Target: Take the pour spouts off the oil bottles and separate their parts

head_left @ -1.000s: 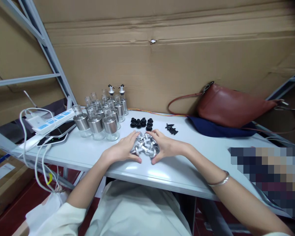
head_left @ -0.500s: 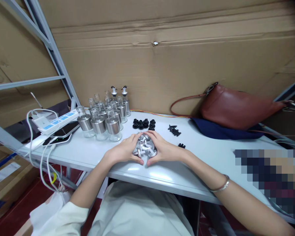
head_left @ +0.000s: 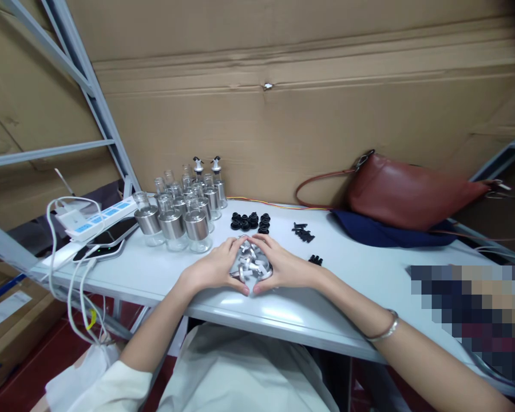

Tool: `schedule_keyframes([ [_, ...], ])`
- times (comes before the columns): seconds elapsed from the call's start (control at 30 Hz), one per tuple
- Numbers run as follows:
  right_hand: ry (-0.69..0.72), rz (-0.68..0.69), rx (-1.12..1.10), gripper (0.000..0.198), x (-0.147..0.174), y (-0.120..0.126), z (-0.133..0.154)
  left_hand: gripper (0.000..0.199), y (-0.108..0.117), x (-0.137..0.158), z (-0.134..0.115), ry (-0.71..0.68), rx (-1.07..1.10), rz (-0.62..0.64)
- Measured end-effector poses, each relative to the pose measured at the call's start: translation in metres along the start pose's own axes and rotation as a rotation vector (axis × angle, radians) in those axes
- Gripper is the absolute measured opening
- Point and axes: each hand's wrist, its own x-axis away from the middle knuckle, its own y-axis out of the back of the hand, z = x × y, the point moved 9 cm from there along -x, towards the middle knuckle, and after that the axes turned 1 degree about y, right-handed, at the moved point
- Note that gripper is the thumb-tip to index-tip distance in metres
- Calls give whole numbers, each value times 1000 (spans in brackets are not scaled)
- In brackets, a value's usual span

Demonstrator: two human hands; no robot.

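A pile of silver metal pourer parts (head_left: pixel 251 262) lies on the table, ringed by both of my hands. My left hand (head_left: pixel 218 264) curves along its left side, with thumb and fingers spread apart. From the right, my right hand (head_left: pixel 288 264) mirrors it, thumb wide of the fingers. The fingertips nearly meet behind the pile and the thumb tips nearly meet in front. Several black round stoppers (head_left: pixel 249 221) sit just beyond my hands. To the right are thin black pieces (head_left: pixel 303 232) and a few short black tubes (head_left: pixel 315 260).
Glass bottles with metal bands (head_left: pixel 172 224) stand in a group at left; two at the back carry pourers (head_left: pixel 198 165). A power strip (head_left: pixel 105 217) and phones (head_left: pixel 115 230) lie farther left. A brown bag (head_left: pixel 407 189) rests on dark blue cloth (head_left: pixel 381 233) at right. Cardboard (head_left: pixel 274 126) backs the table.
My hands have drawn slightly closer together around the silver parts, and the thumb tips are nearer each other. The view has tilted a little, so everything sits slightly lower.
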Motion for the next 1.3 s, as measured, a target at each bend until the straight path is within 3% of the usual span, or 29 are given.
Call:
schedule_keyframes([
  [0.13, 10, -7, -3, 110, -1, 1, 7, 117, 0, 0, -2, 4, -14, -1],
  [0.3, 5, 32, -9, 120, 1, 6, 14, 119, 1, 1, 4, -16, 13, -2],
  [0.67, -22, 51, -67, 122, 4, 16, 5, 118, 8, 6, -2, -80, 31, -22],
  [0.77, -4, -132, -138, 97, 7, 47, 2, 107, 24, 15, -14, -99, 46, -21],
  [0.83, -21, -312, -174, 71, 15, 77, -8, 85, 37, 16, -26, -125, 32, -12],
  [0.9, -93, -395, -165, 54, 23, 96, -24, 59, 48, 7, -40, -160, -14, 0],
  [1.03, -183, -303, -20, 32, 31, 103, -49, 28, 52, -36, -67, -314, -111, -79],
  [1.13, -195, -271, 109, 22, 35, 105, -56, 20, 32, -60, -80, -495, -124, -134],
  [1.3, -229, -65, 110, 18, 36, 87, -50, 20, 16, -47, -83, -714, -313, -377],
])
